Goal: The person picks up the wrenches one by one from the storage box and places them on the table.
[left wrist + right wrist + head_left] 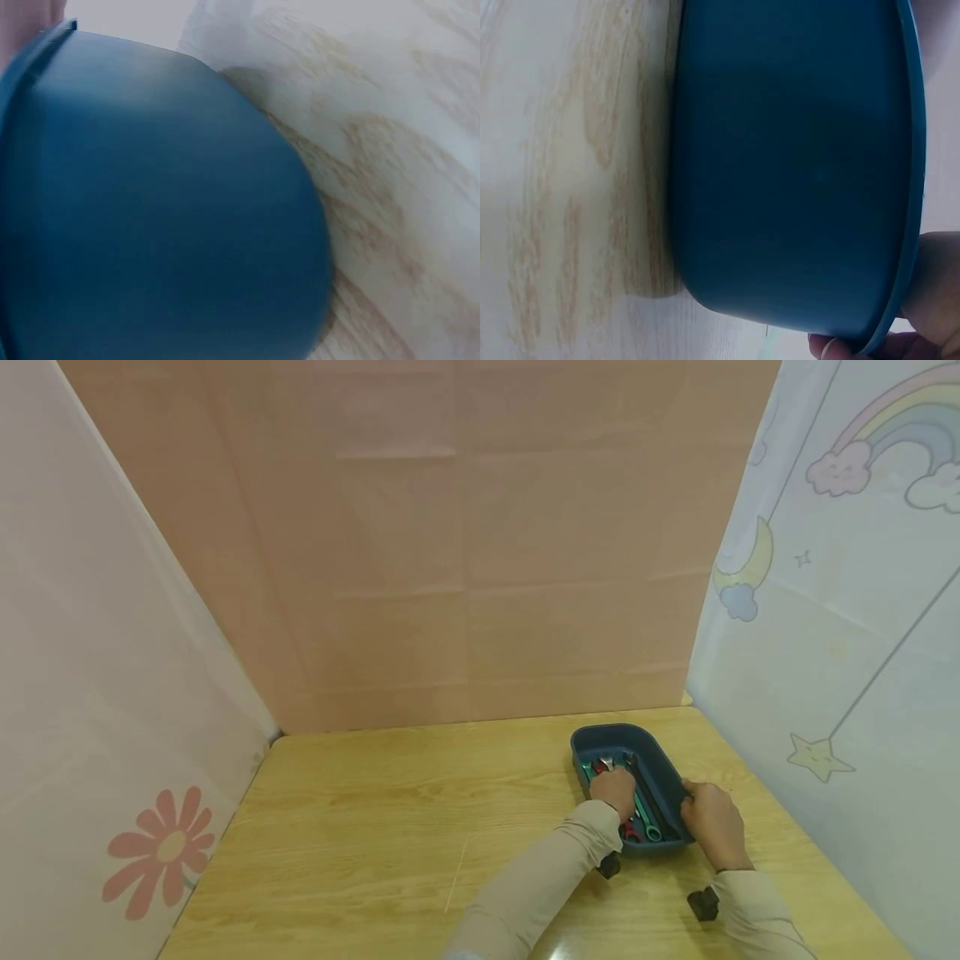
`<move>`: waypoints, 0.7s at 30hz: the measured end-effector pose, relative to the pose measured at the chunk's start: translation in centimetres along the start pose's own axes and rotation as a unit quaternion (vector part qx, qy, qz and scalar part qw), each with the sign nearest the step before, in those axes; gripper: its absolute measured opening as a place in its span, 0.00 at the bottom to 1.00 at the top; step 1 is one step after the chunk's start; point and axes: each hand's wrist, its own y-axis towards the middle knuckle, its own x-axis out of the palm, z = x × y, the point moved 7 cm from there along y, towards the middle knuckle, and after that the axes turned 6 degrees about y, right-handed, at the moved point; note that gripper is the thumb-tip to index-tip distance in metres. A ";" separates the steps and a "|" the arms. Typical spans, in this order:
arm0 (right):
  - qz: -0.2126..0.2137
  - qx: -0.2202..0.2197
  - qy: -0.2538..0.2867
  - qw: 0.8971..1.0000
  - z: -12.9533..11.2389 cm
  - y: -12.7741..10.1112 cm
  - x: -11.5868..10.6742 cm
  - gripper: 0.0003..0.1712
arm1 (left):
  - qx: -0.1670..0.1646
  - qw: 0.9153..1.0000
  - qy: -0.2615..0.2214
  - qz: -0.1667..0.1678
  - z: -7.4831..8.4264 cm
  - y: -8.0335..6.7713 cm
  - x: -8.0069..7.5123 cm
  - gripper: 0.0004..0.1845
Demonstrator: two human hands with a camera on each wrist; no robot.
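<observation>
On the right side of the wooden table (pixel 360 827), near the back corner, sits a dark blue tray (pixel 663 772) with wrenches inside. Left hand (pixel 613 792) is down inside the tray, fingers resting over the red wrench (pixel 628 833) and the green wrench (pixel 645 818); whether it actually grips one I cannot tell, the fingers are hidden from above. Right hand (pixel 712 822) curls over the tray's right rim, fingertips (pixel 832 349) hooked under the lip in the right wrist view, so it holds the tray steady.

Risks, as I judge them: the wrenches lie packed side by side, so lifting one could drag or flip a neighbour out. The rim grip is shallow, at one edge only; a hard pull from the left hand could tilt or slide the tray on the smooth table. The tray also sits close to the right-hand curtain wall (pixel 840 635), so a slide that way could bump it.
</observation>
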 end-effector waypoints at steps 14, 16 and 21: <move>0.003 0.001 0.004 1.000 0.1 0.2 0.0 0.23 | -0.070 0.996 -0.050 -0.021 -0.2 1.1 0.7 0.31; -0.001 0.002 0.005 1.000 0.1 0.2 0.0 0.23 | -0.075 0.996 -0.050 -0.019 -0.3 1.1 0.7 0.31; 0.006 0.001 -0.001 1.000 0.0 0.0 0.0 0.23 | -0.086 0.995 -0.042 -0.012 -0.4 0.9 0.6 0.29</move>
